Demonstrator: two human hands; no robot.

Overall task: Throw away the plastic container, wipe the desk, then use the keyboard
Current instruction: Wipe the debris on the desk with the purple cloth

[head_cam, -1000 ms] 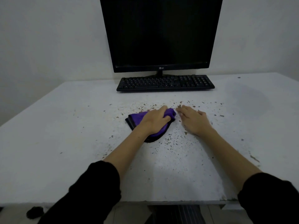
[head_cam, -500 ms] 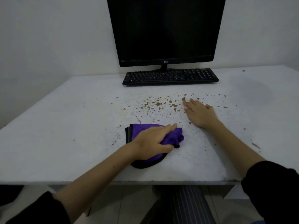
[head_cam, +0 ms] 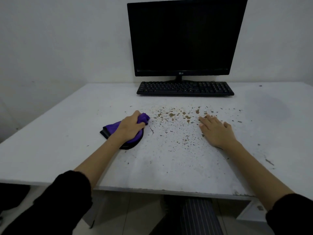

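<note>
Gripping a bunched purple cloth (head_cam: pixel 135 131) with black edging: left hand (head_cam: pixel 131 127), fingers curled over the soft, crumpled fabric, pressed onto the desk (head_cam: pixel 50 141). Moved since half a second ago from the near middle of the desk, farther away and left, now at the left border of the crumbs (head_cam: pixel 174 116). Resting flat, palm down: right hand (head_cam: pixel 216 131), fingers spread narrowly, holding nothing, unchanged at the right border of the brown, flaky scatter. Worn white desk surface, matte and speckled. Flat black keyboard (head_cam: pixel 185 88) at the far edge, below a dark glossy rectangular monitor (head_cam: pixel 184 38). Plastic container not visible.
</note>
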